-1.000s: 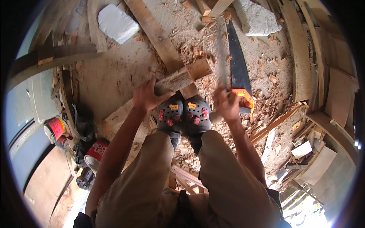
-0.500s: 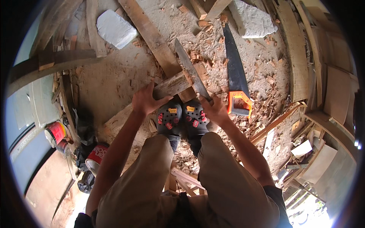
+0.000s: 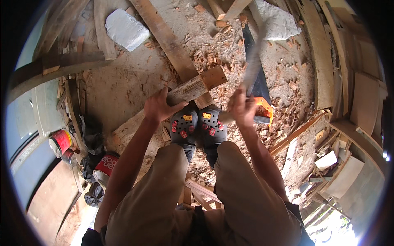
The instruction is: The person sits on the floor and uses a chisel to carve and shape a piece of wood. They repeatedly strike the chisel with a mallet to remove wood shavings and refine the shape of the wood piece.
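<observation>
a rough woodworking shop, judging by scattered wood chips [image 3: 280, 107], a saw [image 3: 259, 85] and planks [image 3: 320, 55].

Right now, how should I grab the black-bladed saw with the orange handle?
Probably by the grey grip in its orange handle, from the right: that end lies nearer, the black blade points away, and the right hand is close on its left.

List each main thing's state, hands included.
Long brown wooden plank: lying, partly covered
Brown rectangular wooden block: held across the plank
Left hand: gripping the block
Grey long-bladed metal tool: held, motion-blurred
Right hand: closed around the tool
Black-bladed, orange-handled handsaw: lying, partly hidden
Black perforated clogs: worn
</observation>
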